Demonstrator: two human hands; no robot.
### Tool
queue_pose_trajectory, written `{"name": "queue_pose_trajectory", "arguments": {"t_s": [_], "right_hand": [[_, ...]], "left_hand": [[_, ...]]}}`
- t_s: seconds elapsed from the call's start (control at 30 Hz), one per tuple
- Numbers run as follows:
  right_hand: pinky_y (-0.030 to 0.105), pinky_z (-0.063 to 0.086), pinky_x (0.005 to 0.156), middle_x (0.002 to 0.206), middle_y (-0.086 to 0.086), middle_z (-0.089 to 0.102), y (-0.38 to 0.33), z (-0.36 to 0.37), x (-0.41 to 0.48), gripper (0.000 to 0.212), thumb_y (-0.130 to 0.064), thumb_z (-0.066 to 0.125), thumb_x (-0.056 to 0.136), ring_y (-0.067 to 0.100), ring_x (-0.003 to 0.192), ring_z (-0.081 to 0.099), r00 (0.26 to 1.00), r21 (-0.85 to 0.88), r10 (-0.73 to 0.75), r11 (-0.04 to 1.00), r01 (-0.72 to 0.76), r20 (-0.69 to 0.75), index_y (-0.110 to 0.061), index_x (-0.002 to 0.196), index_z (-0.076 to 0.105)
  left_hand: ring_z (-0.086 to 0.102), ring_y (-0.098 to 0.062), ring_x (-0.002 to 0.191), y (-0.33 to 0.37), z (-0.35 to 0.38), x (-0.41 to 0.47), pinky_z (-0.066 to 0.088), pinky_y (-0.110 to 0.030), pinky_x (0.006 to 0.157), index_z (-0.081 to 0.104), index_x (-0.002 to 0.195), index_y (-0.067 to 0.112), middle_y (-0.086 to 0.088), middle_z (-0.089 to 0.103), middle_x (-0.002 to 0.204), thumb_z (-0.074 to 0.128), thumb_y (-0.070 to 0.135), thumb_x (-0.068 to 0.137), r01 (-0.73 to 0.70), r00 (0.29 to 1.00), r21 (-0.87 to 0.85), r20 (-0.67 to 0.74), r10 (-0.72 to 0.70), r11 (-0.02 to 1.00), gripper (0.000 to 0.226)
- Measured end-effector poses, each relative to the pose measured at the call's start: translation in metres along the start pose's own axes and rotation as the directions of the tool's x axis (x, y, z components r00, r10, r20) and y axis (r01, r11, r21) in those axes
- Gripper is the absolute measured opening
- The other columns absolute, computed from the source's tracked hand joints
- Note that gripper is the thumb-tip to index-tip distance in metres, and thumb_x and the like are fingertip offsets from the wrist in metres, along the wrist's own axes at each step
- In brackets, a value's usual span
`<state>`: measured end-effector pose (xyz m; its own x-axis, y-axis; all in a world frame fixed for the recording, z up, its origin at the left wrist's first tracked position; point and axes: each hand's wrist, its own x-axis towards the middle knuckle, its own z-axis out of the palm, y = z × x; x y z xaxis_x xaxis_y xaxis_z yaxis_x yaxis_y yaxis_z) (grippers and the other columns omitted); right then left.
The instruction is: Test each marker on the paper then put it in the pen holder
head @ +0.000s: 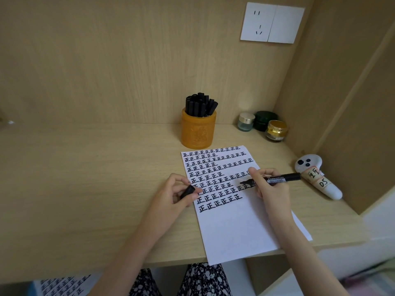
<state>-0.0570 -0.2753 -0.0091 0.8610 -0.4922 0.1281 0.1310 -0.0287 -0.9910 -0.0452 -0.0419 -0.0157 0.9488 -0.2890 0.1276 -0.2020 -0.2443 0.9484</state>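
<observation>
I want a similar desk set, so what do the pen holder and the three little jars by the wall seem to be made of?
The pen holder looks like amber resin or plastic, slightly translucent, with a relief pattern moulded on its front. The clear jar looks like glass with a shiny silver metallic lid; the dark green jar could be glass or plastic; the gold jar has a reflective metallic-look finish.

Paper [230, 223] — rows of "正"; controller [318, 177] — "DS".
</observation>
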Motion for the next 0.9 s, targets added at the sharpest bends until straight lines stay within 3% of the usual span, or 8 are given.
{"name": "queue_pose_trajectory", "arguments": {"t_s": [0.17,0.33,0.47,0.67,0.9], "right_hand": [[0.016,0.035,0.051,0.052,-0.004,0.048,-0.014,0.006,-0.005,0.025,-0.030,0.072,0.082,0.008,0.050,0.042,0.995,-0.012,0.011,1.000,-0.010,0.094,-0.015,0.069,0.058],[0.019,0.032,0.044,0.048,0.002,0.048,-0.027,0.032,-0.015,0.026,-0.025,0.068,0.086,0.013,0.043,0.041,0.967,0.089,0.084,0.990,-0.108,0.239,-0.015,0.066,0.056],[0.018,0.027,0.040,0.044,0.001,0.041,-0.028,0.051,-0.020,0.034,-0.021,0.068,0.087,0.011,0.039,0.034,0.970,0.081,0.064,0.993,-0.085,0.233,-0.013,0.061,0.049],[0.017,0.026,0.040,0.042,-0.001,0.034,-0.028,0.062,-0.025,0.022,-0.014,0.066,0.088,0.010,0.038,0.030,0.972,0.149,0.020,0.987,-0.057,0.233,-0.002,0.074,0.055],[0.016,0.026,0.039,0.038,-0.005,0.033,-0.026,0.071,-0.033,0.038,-0.008,0.065,0.089,0.008,0.035,0.028,0.963,0.126,0.021,0.990,-0.057,0.270,-0.012,0.055,0.047]], "left_hand": [[0.067,-0.007,0.094,0.000,-0.002,0.002,0.054,-0.033,0.087,0.054,0.095,0.016,0.008,0.072,0.102,0.069,0.013,0.081,0.005,0.999,-0.079,-0.035,-0.007,0.997,0.020],[0.066,-0.004,0.096,0.000,-0.003,0.003,0.050,-0.027,0.090,0.063,0.094,0.020,0.009,0.071,0.099,0.073,0.014,0.077,-0.009,0.997,-0.102,-0.071,0.002,0.995,0.021],[0.066,-0.004,0.094,0.006,-0.003,0.003,0.051,-0.021,0.086,0.065,0.095,0.019,0.011,0.071,0.096,0.074,0.011,0.075,-0.024,0.996,-0.137,-0.090,0.011,0.990,0.023],[0.065,-0.003,0.091,0.012,0.001,0.004,0.049,-0.015,0.080,0.062,0.094,0.015,0.003,0.069,0.098,0.075,0.008,0.072,-0.049,0.994,-0.175,-0.102,0.032,0.983,0.026],[0.068,-0.007,0.084,0.015,0.009,0.004,0.052,-0.019,0.077,0.062,0.087,0.016,0.003,0.071,0.088,0.077,0.011,0.070,-0.046,0.994,-0.192,-0.103,0.027,0.980,0.024]]}}
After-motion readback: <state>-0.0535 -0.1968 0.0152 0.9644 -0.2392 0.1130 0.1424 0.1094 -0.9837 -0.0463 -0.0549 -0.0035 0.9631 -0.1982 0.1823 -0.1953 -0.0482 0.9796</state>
